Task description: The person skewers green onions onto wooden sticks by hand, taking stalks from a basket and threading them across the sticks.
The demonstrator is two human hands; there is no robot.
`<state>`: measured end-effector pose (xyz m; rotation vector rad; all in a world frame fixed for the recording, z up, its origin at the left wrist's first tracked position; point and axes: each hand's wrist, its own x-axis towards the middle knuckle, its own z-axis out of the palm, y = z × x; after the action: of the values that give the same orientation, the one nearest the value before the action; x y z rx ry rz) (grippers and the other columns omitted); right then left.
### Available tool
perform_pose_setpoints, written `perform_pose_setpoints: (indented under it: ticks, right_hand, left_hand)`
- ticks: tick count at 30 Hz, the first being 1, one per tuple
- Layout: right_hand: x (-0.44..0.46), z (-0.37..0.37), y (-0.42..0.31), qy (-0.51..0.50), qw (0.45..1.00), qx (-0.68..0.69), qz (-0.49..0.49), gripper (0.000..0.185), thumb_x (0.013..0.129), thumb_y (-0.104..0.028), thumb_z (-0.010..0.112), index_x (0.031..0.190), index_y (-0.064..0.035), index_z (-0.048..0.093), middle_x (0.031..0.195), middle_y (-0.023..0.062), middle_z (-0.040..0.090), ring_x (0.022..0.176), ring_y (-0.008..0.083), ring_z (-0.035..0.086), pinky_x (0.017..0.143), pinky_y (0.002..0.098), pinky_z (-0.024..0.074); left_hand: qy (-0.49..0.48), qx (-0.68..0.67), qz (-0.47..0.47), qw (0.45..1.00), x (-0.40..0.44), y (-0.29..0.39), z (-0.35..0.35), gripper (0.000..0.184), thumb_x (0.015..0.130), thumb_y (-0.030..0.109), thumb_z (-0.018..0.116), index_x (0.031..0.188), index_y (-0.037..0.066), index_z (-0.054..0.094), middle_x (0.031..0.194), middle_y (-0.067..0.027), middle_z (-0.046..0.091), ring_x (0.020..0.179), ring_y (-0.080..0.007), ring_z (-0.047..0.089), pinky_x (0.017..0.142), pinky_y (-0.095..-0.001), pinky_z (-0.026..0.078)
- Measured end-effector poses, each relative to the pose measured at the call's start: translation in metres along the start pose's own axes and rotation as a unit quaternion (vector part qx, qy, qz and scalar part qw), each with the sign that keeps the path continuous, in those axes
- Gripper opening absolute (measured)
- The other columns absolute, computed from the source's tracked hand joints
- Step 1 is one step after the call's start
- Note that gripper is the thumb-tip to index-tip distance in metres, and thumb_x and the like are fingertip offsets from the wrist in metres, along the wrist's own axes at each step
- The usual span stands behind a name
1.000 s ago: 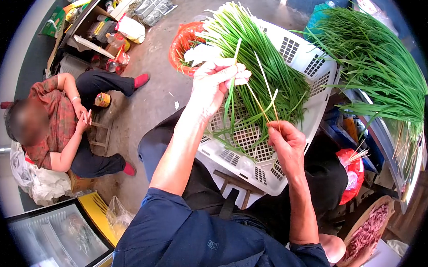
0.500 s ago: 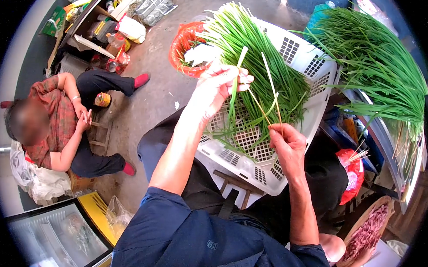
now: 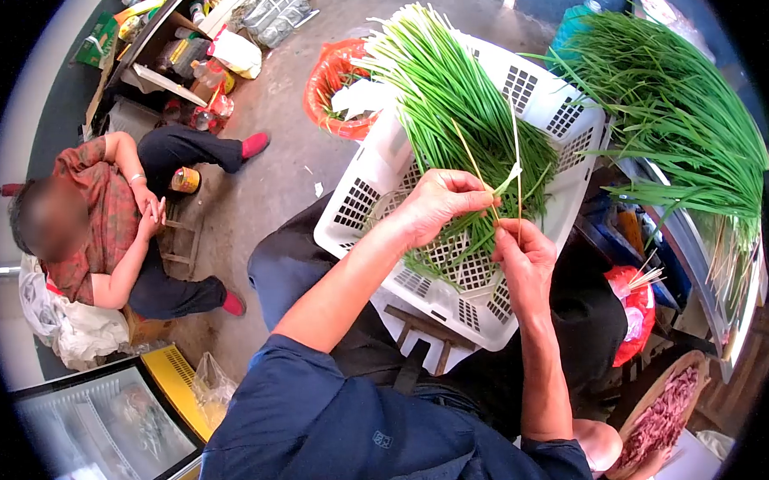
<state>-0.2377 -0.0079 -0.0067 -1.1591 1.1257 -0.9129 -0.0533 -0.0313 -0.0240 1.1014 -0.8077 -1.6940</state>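
Observation:
My right hand [image 3: 527, 259] pinches two thin wooden skewers [image 3: 472, 155] near their lower ends, and their tips point up and spread apart. Close by, my left hand [image 3: 443, 205] has its thumb and fingers closed on a garlic chive [image 3: 510, 180], whose pale end lies across the skewers. Whether the skewers go through the chive or just touch it, I cannot tell. Beneath both hands is a white perforated plastic basket [image 3: 361, 202]. A thick bundle of garlic chives [image 3: 446, 83] lies in it, white ends toward the far left.
More garlic chives [image 3: 670, 107] are heaped on a stand at right. An orange-red bag-lined bin [image 3: 316, 97] stands beyond the basket. A red bag with skewers [image 3: 635, 315] and a bowl of sliced meat [image 3: 662, 412] are at lower right. Another person [image 3: 100, 209] sits at left, hands together.
My left hand has come down and right with the chive, from above the basket's left side to the skewers. The skewers have shifted slightly right; my right hand keeps holding them.

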Motion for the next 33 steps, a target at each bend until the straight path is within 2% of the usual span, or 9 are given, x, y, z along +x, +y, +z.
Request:
perform_pose_setpoints:
  ticks: [4, 5, 6, 7, 9, 12, 20, 22, 33]
  right_hand:
    - [0.003, 0.005, 0.003, 0.006, 1.000, -0.018, -0.013, 0.012, 0.092, -0.008, 0.062, 0.097, 0.0021, 0.067, 0.068, -0.0032, 0.057, 0.060, 0.0042, 0.049, 0.054, 0.0211, 0.0393]
    - [0.003, 0.006, 0.005, 0.005, 1.000, -0.018, -0.019, 0.012, 0.092, -0.008, 0.062, 0.096, 0.0020, 0.067, 0.068, -0.0035, 0.057, 0.060, 0.0040, 0.049, 0.054, 0.0210, 0.0392]
    - [0.001, 0.007, 0.003, 0.004, 1.000, -0.016, -0.020, 0.012, 0.092, -0.008, 0.062, 0.096, 0.0020, 0.067, 0.068, -0.0035, 0.057, 0.060, 0.0040, 0.049, 0.054, 0.0210, 0.0392]
    - [0.000, 0.007, 0.001, 0.000, 1.000, -0.022, -0.017, 0.012, 0.092, -0.009, 0.062, 0.096, 0.0017, 0.067, 0.067, -0.0037, 0.057, 0.060, 0.0038, 0.049, 0.054, 0.0211, 0.0391]
    - [0.001, 0.008, -0.001, 0.000, 1.000, -0.026, -0.016, 0.012, 0.092, -0.009, 0.063, 0.096, 0.0014, 0.067, 0.066, -0.0038, 0.056, 0.059, 0.0037, 0.048, 0.053, 0.0211, 0.0391]
    - [0.002, 0.008, 0.005, 0.007, 0.999, -0.029, -0.033, 0.012, 0.092, -0.010, 0.063, 0.097, 0.0003, 0.068, 0.066, -0.0044, 0.056, 0.059, 0.0034, 0.048, 0.052, 0.0213, 0.0388]
    - [0.002, 0.005, 0.002, 0.005, 1.000, -0.011, -0.028, 0.013, 0.092, -0.010, 0.064, 0.098, 0.0006, 0.067, 0.067, -0.0045, 0.057, 0.060, 0.0031, 0.049, 0.054, 0.0211, 0.0399]
    - [0.001, 0.005, 0.001, 0.004, 1.000, -0.017, -0.025, 0.013, 0.092, -0.010, 0.064, 0.098, 0.0008, 0.067, 0.068, -0.0048, 0.057, 0.061, 0.0030, 0.049, 0.054, 0.0209, 0.0402]
    - [-0.005, 0.008, -0.005, -0.018, 0.999, -0.026, -0.022, 0.014, 0.092, -0.011, 0.064, 0.100, 0.0004, 0.068, 0.069, -0.0049, 0.058, 0.062, 0.0027, 0.049, 0.056, 0.0205, 0.0404]
  left_hand:
    - [0.130, 0.141, 0.065, 0.979, 0.007, 0.036, -0.022, 0.017, 0.085, 0.018, 0.071, 0.091, 0.002, 0.069, 0.084, -0.0037, 0.070, 0.077, -0.0117, 0.065, 0.068, -0.0262, 0.051]
    - [0.211, 0.245, 0.074, 0.943, 0.017, 0.038, -0.042, 0.020, 0.081, 0.021, 0.074, 0.087, 0.003, 0.069, 0.078, -0.0065, 0.070, 0.076, -0.0134, 0.066, 0.066, -0.0311, 0.051]
    - [0.318, 0.430, 0.167, 0.828, 0.029, 0.037, -0.065, 0.025, 0.077, 0.028, 0.075, 0.081, 0.004, 0.070, 0.071, -0.0102, 0.068, 0.073, -0.0187, 0.067, 0.067, -0.0357, 0.051]
    - [0.397, 0.448, 0.141, 0.788, 0.026, 0.048, -0.064, 0.032, 0.076, 0.036, 0.074, 0.075, 0.005, 0.070, 0.070, -0.0137, 0.067, 0.069, -0.0260, 0.067, 0.068, -0.0388, 0.052]
    - [0.442, 0.565, 0.122, 0.686, 0.037, 0.056, -0.082, 0.034, 0.076, 0.039, 0.074, 0.074, 0.006, 0.071, 0.069, -0.0105, 0.068, 0.067, -0.0208, 0.067, 0.067, -0.0352, 0.052]
    - [0.452, 0.570, 0.113, 0.677, 0.049, 0.061, -0.090, 0.037, 0.074, 0.043, 0.074, 0.076, 0.006, 0.073, 0.069, -0.0115, 0.069, 0.069, -0.0258, 0.068, 0.069, -0.0378, 0.052]
    - [0.471, 0.413, 0.150, 0.765, 0.053, 0.046, -0.108, 0.022, 0.078, 0.026, 0.073, 0.076, 0.005, 0.072, 0.069, -0.0070, 0.070, 0.064, -0.0143, 0.065, 0.061, -0.0290, 0.049]
    - [0.364, 0.167, 0.233, 0.886, 0.037, 0.047, -0.100, 0.014, 0.084, 0.018, 0.069, 0.085, 0.004, 0.069, 0.080, -0.0053, 0.071, 0.067, -0.0105, 0.065, 0.061, -0.0236, 0.049]
    - [0.138, -0.046, 0.316, 0.937, 0.002, 0.070, -0.063, 0.010, 0.097, 0.012, 0.057, 0.103, 0.005, 0.057, 0.085, -0.0051, 0.062, 0.074, -0.0150, 0.059, 0.070, -0.0299, 0.050]
